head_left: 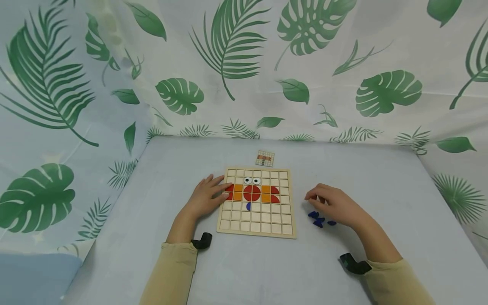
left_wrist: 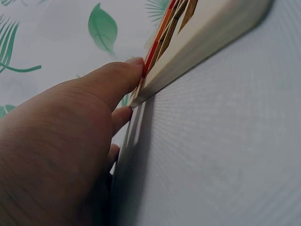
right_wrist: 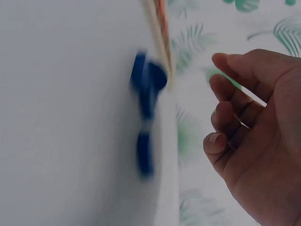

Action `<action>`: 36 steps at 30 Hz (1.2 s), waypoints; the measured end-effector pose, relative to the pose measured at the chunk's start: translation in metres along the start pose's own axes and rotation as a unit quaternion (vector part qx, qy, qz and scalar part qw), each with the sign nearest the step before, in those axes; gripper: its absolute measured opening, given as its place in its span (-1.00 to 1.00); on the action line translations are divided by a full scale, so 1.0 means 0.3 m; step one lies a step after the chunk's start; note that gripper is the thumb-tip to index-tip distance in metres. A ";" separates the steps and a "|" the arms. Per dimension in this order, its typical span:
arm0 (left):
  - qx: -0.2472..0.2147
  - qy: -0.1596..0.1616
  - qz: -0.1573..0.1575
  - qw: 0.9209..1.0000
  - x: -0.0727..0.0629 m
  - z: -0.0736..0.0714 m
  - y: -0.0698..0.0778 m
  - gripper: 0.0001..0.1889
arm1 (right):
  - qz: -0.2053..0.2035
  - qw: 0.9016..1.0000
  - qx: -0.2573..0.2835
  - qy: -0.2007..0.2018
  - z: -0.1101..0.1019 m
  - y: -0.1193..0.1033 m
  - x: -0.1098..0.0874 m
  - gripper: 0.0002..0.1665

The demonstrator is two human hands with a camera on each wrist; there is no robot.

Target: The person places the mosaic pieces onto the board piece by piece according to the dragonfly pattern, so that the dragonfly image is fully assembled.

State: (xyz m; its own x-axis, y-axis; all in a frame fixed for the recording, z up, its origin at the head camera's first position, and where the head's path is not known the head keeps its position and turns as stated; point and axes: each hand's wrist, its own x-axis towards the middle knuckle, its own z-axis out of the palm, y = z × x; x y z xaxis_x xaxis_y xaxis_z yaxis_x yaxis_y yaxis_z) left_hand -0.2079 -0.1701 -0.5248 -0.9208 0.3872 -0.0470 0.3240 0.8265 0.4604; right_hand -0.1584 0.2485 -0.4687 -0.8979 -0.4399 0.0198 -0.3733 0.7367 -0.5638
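Observation:
A square wooden grid board lies on the table between the hands. My left hand rests at its left edge, fingers fairly straight, with thumb and fingertips over the red pieces there. On the board, red quarter pieces form a circle, with orange squares to either side. Two eye pieces sit above the circle and a blue half-round piece below it. My right hand hovers, loosely curled and holding nothing, right by several loose blue pieces, blurred in the right wrist view.
A small picture card with a similar pattern lies just behind the board. Leaf-printed cloth hangs behind the table and at its sides. Dark wrist-worn devices stick out from both cuffs.

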 end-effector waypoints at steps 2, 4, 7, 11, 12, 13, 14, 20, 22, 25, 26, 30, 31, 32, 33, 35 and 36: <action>0.001 0.002 0.002 1.000 0.000 0.001 0.000 -0.51 | 0.003 1.000 -0.005 0.008 -0.011 0.030 -0.033 -0.86; 0.000 0.005 0.005 1.000 0.000 0.001 0.001 -0.51 | 0.002 1.000 -0.007 0.013 -0.015 0.061 -0.059 -0.87; 0.000 0.008 0.007 1.000 -0.001 0.000 0.005 -0.51 | 0.004 1.000 -0.001 0.010 -0.018 0.098 -0.089 -0.86; 0.000 0.004 0.001 1.000 -0.002 -0.001 0.006 -0.52 | 0.007 1.000 -0.002 -0.012 -0.025 0.142 -0.118 -0.76; 0.000 0.003 0.001 1.000 -0.003 -0.002 0.007 -0.52 | 0.005 1.000 -0.007 -0.018 -0.027 0.153 -0.124 -0.73; 0.001 0.002 0.001 1.000 -0.003 -0.002 0.007 -0.51 | 0.003 1.000 -0.014 -0.025 -0.029 0.163 -0.130 -0.70; 0.001 0.002 0.001 1.000 -0.004 -0.002 0.007 -0.51 | -0.001 0.999 -0.021 -0.032 -0.032 0.172 -0.137 -0.67; 0.003 0.002 0.003 1.000 -0.003 0.000 0.005 -0.51 | -0.019 0.997 -0.044 -0.058 -0.049 0.204 -0.164 -0.58; 0.004 0.001 0.002 1.000 -0.002 0.001 0.004 -0.51 | -0.021 0.997 -0.044 -0.053 -0.049 0.209 -0.168 -0.58; 0.008 0.000 0.001 1.000 0.000 0.004 0.003 -0.50 | -0.035 0.997 -0.051 -0.036 -0.041 0.218 -0.165 -0.60; 0.008 0.001 0.002 1.000 0.001 0.005 0.002 -0.50 | -0.039 0.998 -0.052 -0.026 -0.036 0.221 -0.163 -0.61; 0.009 0.002 0.001 1.000 0.003 0.006 0.000 -0.51 | -0.042 0.998 -0.056 0.005 -0.014 0.227 -0.154 -0.69; 0.008 0.002 -0.001 1.000 0.003 0.006 0.000 -0.51 | -0.036 0.998 -0.055 0.008 -0.010 0.227 -0.153 -0.71; 0.008 0.002 -0.001 1.000 0.003 0.005 0.000 -0.51 | -0.030 0.998 -0.053 0.010 -0.008 0.226 -0.153 -0.73; 0.008 0.001 -0.001 1.000 0.003 0.005 0.000 -0.51 | -0.024 0.998 -0.050 0.012 -0.006 0.225 -0.153 -0.74; 0.007 0.001 -0.001 1.000 0.003 0.003 0.001 -0.51 | -0.017 0.999 -0.045 0.010 -0.006 0.224 -0.154 -0.76; 0.007 0.001 -0.001 1.000 0.002 0.002 0.002 -0.51 | -0.018 0.999 -0.045 0.007 -0.006 0.224 -0.155 -0.76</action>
State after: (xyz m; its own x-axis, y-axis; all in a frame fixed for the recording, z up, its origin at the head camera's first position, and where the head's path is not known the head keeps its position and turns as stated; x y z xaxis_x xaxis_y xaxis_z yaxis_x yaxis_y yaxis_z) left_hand -0.2082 -0.1691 -0.5252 -0.9220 0.3844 -0.0465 0.3248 0.8331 0.4478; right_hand -0.1422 0.3193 -0.5061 -0.8866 -0.4600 0.0494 -0.4237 0.7645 -0.4858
